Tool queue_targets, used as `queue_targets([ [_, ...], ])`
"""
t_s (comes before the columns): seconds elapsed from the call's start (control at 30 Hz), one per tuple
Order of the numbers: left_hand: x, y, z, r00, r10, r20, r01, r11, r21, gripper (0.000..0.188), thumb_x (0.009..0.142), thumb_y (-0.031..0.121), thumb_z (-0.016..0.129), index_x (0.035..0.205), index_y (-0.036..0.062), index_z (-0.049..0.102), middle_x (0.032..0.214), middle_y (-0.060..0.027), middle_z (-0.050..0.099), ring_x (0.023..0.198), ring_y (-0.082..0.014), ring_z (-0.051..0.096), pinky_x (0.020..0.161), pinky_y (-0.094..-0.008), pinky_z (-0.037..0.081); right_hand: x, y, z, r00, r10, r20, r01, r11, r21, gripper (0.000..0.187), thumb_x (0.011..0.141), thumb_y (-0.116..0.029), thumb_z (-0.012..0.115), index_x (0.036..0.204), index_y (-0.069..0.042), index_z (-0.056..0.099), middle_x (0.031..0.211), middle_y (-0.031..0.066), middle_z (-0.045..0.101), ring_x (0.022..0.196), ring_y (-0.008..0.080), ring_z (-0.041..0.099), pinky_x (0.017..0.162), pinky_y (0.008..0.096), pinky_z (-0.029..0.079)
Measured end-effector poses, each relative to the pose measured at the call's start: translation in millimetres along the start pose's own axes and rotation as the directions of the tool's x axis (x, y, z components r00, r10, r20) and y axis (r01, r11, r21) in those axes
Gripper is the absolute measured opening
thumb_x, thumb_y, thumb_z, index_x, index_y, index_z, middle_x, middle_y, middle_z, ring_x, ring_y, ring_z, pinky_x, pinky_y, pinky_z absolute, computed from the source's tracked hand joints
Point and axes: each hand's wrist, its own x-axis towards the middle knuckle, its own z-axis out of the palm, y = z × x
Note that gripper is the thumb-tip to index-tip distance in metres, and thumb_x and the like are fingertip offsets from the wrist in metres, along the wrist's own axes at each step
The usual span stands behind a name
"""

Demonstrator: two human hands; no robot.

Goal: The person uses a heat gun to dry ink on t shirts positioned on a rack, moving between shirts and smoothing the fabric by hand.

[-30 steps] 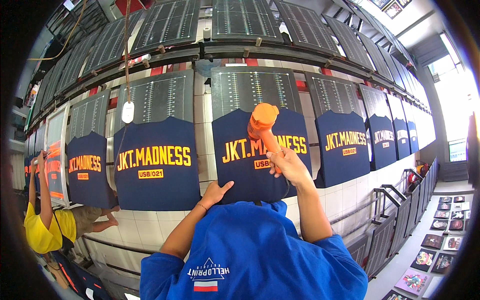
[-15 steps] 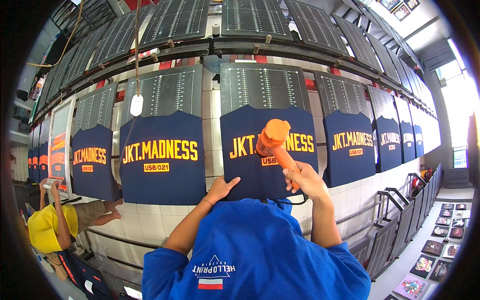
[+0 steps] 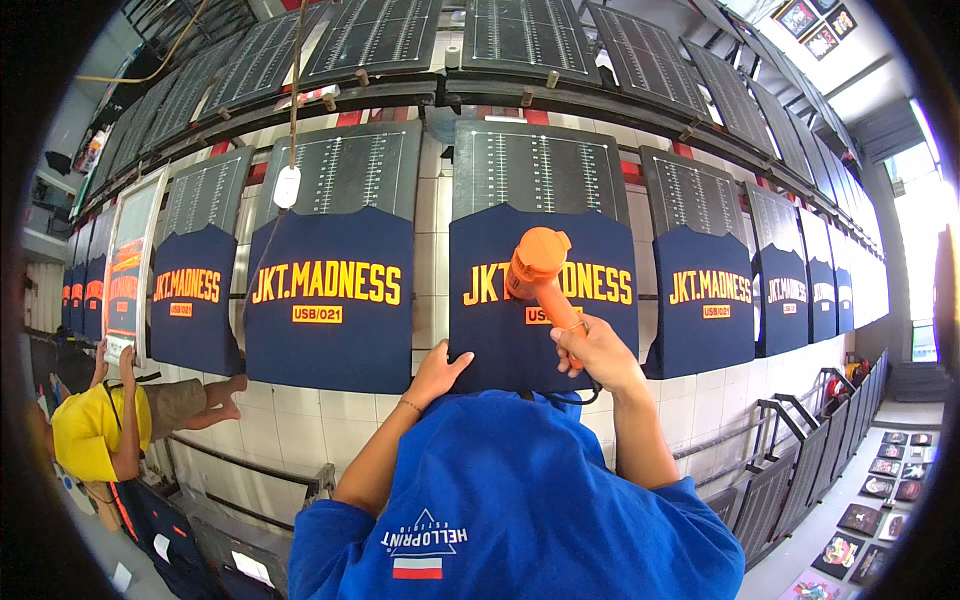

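Blue T-shirt (image 3: 520, 500), worn by the person, nearest, foreground centre. Left hand (image 3: 438, 375), banded at the wrist: thumb spread from the fingers, set at the lower left corner of a navy shirt blank (image 3: 490, 345); whether it pinches the cloth cannot be told. Right hand (image 3: 597, 353): fingers closed round the handle of an orange hair dryer (image 3: 540, 258), the handle rising up and leftward from the fist. Black cord (image 3: 585, 395), looped below that fist. Dryer barrel, round, above and to the right of the left hand, in front of the shirt's orange-yellow lettering and hiding its middle; whether it touches the cloth cannot be told. Shirt blank, spread flat beyond both hands on a black ruled platen (image 3: 540, 165), whose upper part shows bare. Matching printed shirts, one to the left (image 3: 330, 350), one to the right (image 3: 700, 335). White oval fitting (image 3: 287, 187), hanging on a cord. Co-worker in yellow (image 3: 88, 435), far left, hands at the lower end of a framed screen (image 3: 125, 255). Second row of ruled platens (image 3: 530, 38), behind.
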Motion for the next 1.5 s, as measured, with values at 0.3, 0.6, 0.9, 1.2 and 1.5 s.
queue_targets([
  [0.3, -35.0, -3.4, -30.0, 0.872, 0.146, -0.467, -0.182, 0.983, -0.033, 0.027, 0.088, 0.001, 0.055, 0.114, -0.0011, 0.062, 0.1, -0.0139, 0.065, 0.076, -0.0193, 0.064, 0.067, -0.0315, 0.053, 8.6, -1.3, -5.7, 0.996, 0.032, 0.085, -0.031, 0.999, -0.01, 0.024, 0.095, -0.024, 0.063, 0.101, -0.002, 0.057, 0.072, 0.0018, 0.059, 0.061, 0.0102, 0.061, 0.052, 0.0231, 0.049],
  [0.6, -51.1, -110.3, -133.0, 0.349, 0.136, -0.927, 0.371, 0.889, 0.27, 0.033, 0.087, 0.017, 0.061, 0.115, -0.0011, 0.06, 0.13, -0.0245, 0.054, 0.124, -0.0409, 0.049, 0.105, -0.0488, 0.036, 27.4, -11.4, -4.6, 1.0, 0.01, 0.015, -0.01, 1.0, 0.011, 0.031, 0.095, -0.029, 0.066, 0.105, -0.001, 0.058, 0.074, 0.002, 0.058, 0.062, 0.0097, 0.061, 0.053, 0.0243, 0.05],
  [0.9, -20.8, -149.9, -210.3, -0.119, -0.585, -0.802, 0.701, 0.523, -0.485, 0.064, 0.099, 0.048, 0.046, 0.151, 0.0121, 0.034, 0.161, -0.0171, 0.019, 0.138, -0.048, 0.031, 0.107, -0.0607, 0.032, 38.9, -11.9, 21.9, 0.985, -0.061, -0.159, 0.069, 0.997, 0.045, 0.029, 0.096, -0.03, 0.063, 0.103, -0.002, 0.057, 0.073, 0.0003, 0.058, 0.06, 0.0093, 0.06, 0.052, 0.0225, 0.05],
  [1.2, -12.8, -145.2, -201.9, -0.145, -0.519, -0.842, 0.761, 0.485, -0.431, 0.057, 0.103, 0.045, 0.035, 0.15, 0.0138, 0.036, 0.16, -0.0126, 0.025, 0.133, -0.0509, 0.036, 0.103, -0.0598, 0.039, 38.3, -12.9, 33.4, 0.98, -0.057, -0.189, 0.075, 0.993, 0.087, 0.031, 0.096, -0.032, 0.065, 0.101, -0.001, 0.058, 0.073, 0.0009, 0.059, 0.06, 0.0098, 0.061, 0.05, 0.0229, 0.05],
  [1.5, -15.1, -146.1, -201.1, -0.136, -0.501, -0.855, 0.774, 0.485, -0.407, 0.054, 0.104, 0.041, 0.034, 0.15, 0.0135, 0.036, 0.158, -0.0144, 0.027, 0.132, -0.0518, 0.037, 0.101, -0.0597, 0.041, 43.5, -23.0, 34.8, 0.996, -0.037, -0.08, 0.044, 0.995, 0.092, 0.032, 0.096, -0.032, 0.064, 0.105, -0.002, 0.057, 0.073, 0.0003, 0.059, 0.059, 0.0089, 0.06, 0.051, 0.0224, 0.05],
])
